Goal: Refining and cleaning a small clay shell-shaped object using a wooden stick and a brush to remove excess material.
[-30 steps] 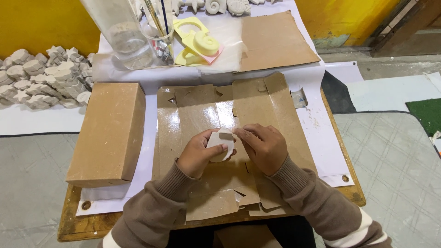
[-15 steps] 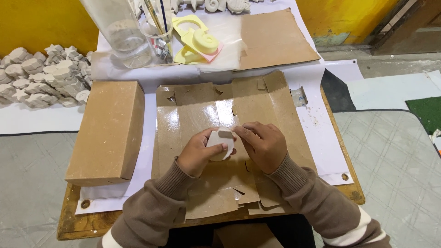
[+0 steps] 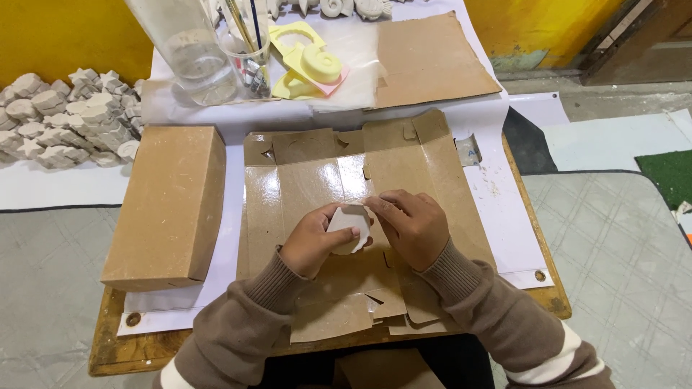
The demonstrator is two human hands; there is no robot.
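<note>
A closed brown box (image 3: 167, 205) is lying at the left of the wooden table (image 3: 115, 353). Right of it, a flattened cardboard sheet (image 3: 317, 180) is spreading across the middle. Over that sheet the left hand (image 3: 311, 241) is gripping a small white plaster piece (image 3: 349, 227), and the right hand (image 3: 412, 227) is pinching the piece's right edge. Yellow moulds (image 3: 310, 65) are sitting far behind.

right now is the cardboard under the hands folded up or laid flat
Laid flat. The unfolded cardboard box blank lies spread on the wooden board, its flaps out to the sides, while the closed cardboard box beside it stands assembled.
</note>
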